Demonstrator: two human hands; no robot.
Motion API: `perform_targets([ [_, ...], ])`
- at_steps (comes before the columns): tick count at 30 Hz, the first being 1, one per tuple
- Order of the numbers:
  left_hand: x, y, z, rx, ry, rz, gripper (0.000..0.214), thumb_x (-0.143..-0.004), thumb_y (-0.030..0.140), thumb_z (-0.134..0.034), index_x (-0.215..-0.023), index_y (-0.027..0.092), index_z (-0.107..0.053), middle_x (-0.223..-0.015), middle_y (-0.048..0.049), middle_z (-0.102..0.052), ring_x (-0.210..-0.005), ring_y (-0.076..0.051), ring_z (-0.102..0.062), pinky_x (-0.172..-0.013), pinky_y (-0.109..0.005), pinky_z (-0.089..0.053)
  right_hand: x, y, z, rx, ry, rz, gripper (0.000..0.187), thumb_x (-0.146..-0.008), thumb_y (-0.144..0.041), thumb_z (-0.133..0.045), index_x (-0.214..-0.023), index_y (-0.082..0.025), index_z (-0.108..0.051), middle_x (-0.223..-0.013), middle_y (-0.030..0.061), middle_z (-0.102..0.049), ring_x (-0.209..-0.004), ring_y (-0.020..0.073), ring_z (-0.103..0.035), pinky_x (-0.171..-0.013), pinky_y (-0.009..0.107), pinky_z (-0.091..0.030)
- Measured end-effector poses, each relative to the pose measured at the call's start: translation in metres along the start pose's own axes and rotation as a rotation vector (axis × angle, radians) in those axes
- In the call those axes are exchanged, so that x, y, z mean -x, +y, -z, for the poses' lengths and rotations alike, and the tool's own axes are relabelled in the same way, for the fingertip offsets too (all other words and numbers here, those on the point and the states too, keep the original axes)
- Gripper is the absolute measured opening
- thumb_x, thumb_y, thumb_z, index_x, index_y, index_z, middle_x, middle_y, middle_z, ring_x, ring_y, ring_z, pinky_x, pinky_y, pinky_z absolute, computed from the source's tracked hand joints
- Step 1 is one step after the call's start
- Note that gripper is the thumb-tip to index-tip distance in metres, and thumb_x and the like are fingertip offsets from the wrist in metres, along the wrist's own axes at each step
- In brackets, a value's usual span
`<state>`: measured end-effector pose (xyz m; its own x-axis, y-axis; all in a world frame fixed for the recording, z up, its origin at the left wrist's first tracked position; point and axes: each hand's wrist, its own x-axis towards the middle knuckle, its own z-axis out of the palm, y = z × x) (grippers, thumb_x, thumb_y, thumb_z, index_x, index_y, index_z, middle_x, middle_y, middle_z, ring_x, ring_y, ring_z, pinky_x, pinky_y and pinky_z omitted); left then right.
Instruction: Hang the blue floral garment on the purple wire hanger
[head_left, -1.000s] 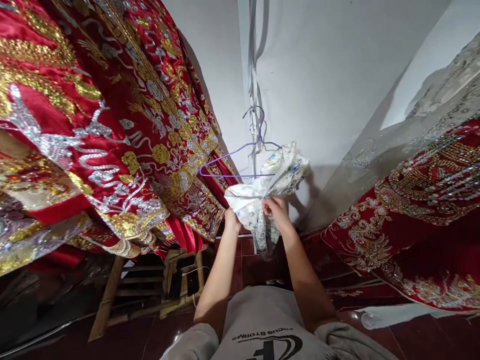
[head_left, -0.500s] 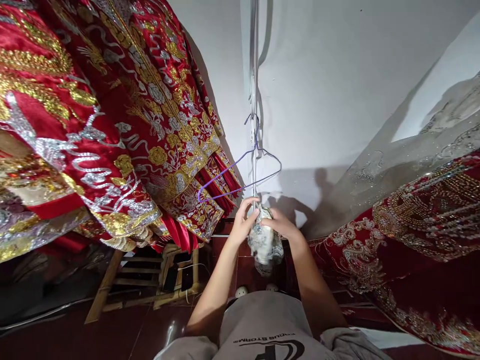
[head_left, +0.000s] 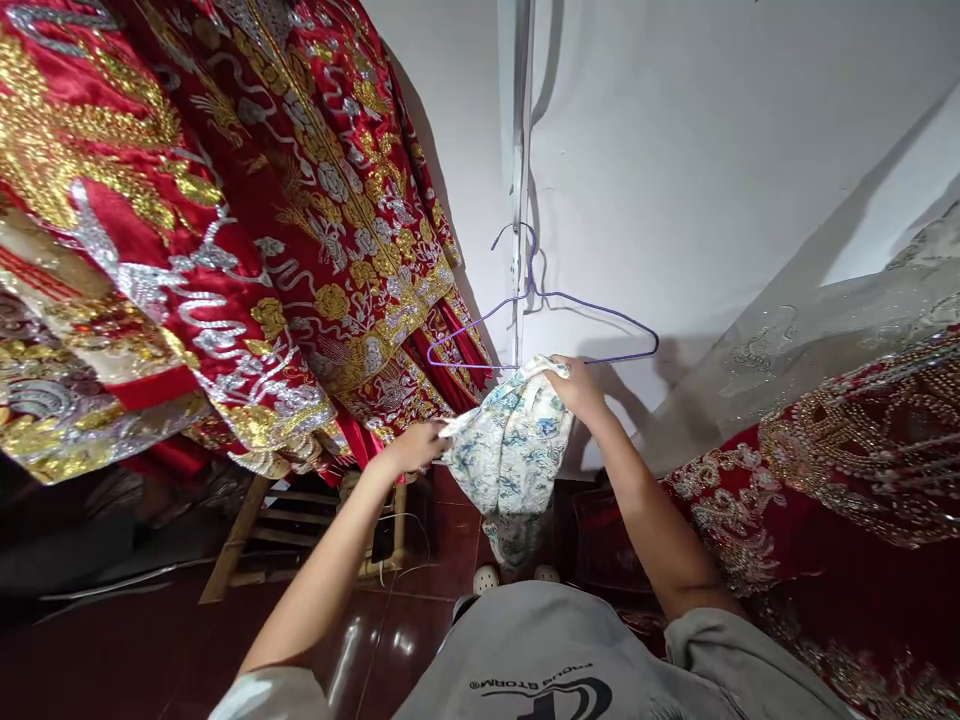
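Observation:
Between my hands a white garment [head_left: 510, 450] with a blue and yellow floral print is stretched out, its lower part hanging toward the floor. My left hand [head_left: 416, 447] is closed on its left edge, lower down. Higher up, my right hand [head_left: 576, 390] pinches its upper right edge near the hanger. Just behind the cloth, a purple wire hanger [head_left: 600, 328] hangs in front of the wall, and the garment and my right hand cover part of its bottom bar. What kind of garment it is, I cannot tell.
Red gowns [head_left: 330, 200] with gold and silver embroidery hang at the left. A beaded dark red gown [head_left: 847, 450] and sheer veil [head_left: 757, 350] are on the right. A metal pole [head_left: 520, 150] runs up the wall. A bamboo stand [head_left: 232, 540] stands at lower left.
My hands have moved apart, the left down and leftward, the right up and rightward. The bunched cloth has spread open between them. The hanger has turned to face me more broadly.

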<state>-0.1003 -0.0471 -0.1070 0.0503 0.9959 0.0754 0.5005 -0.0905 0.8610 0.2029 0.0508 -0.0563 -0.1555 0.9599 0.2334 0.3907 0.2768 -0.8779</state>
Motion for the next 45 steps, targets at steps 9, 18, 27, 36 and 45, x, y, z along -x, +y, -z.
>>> perform_targets([
  [9,-0.081,0.058,0.070,-0.512,0.098,-0.164,0.009,-0.069,0.019,-0.058,-0.063,0.019,-0.065,-0.073,-0.0085,-0.071,-0.074,-0.025,-0.068,-0.085,-0.034,-0.056,0.010,0.005,0.007,-0.049,0.079,0.059,0.032,-0.077,-0.043,-0.060,-0.088,-0.017,-0.074,-0.092,0.0120,-0.076,-0.094,0.0324,-0.067,-0.082,0.038,-0.050],
  [18,-0.109,0.090,0.072,-0.923,-0.308,0.036,0.017,-0.074,0.019,-0.053,-0.077,0.018,-0.070,-0.088,-0.0121,-0.074,-0.083,-0.027,-0.069,-0.075,-0.033,-0.054,0.018,0.007,-0.004,0.021,0.141,0.009,0.031,-0.076,-0.044,-0.061,-0.086,-0.018,-0.073,-0.099,0.0121,-0.077,-0.103,0.0358,-0.068,-0.092,0.044,-0.052],
  [27,-0.106,0.109,0.058,-0.718,0.031,-0.519,0.015,-0.082,0.014,-0.043,-0.070,0.022,-0.044,-0.079,-0.0110,-0.059,-0.078,-0.027,-0.058,-0.078,-0.041,-0.049,0.030,-0.009,-0.018,0.034,0.065,0.038,0.026,-0.080,-0.034,-0.061,-0.092,-0.016,-0.076,-0.100,0.0120,-0.077,-0.101,0.0334,-0.069,-0.088,0.041,-0.053],
  [36,-0.097,0.106,0.033,-0.462,0.118,-0.593,0.020,-0.095,0.016,-0.037,-0.102,0.020,-0.055,-0.089,-0.0080,-0.067,-0.081,-0.022,-0.061,-0.075,-0.032,-0.044,0.058,-0.023,0.004,0.032,0.297,0.160,0.071,-0.081,-0.027,-0.067,-0.150,-0.023,-0.049,-0.116,0.0108,-0.073,-0.101,0.0279,-0.068,-0.088,0.041,-0.058],
  [45,-0.095,0.111,0.049,-0.645,0.142,-0.597,0.019,-0.096,0.019,-0.038,-0.095,0.020,-0.057,-0.090,-0.0114,-0.060,-0.088,-0.028,-0.057,-0.077,-0.039,-0.044,0.046,-0.035,0.106,0.167,0.320,-0.126,0.048,-0.064,-0.050,-0.085,-0.096,-0.015,-0.077,-0.094,0.0111,-0.077,-0.097,0.0351,-0.071,-0.078,0.039,-0.058],
])
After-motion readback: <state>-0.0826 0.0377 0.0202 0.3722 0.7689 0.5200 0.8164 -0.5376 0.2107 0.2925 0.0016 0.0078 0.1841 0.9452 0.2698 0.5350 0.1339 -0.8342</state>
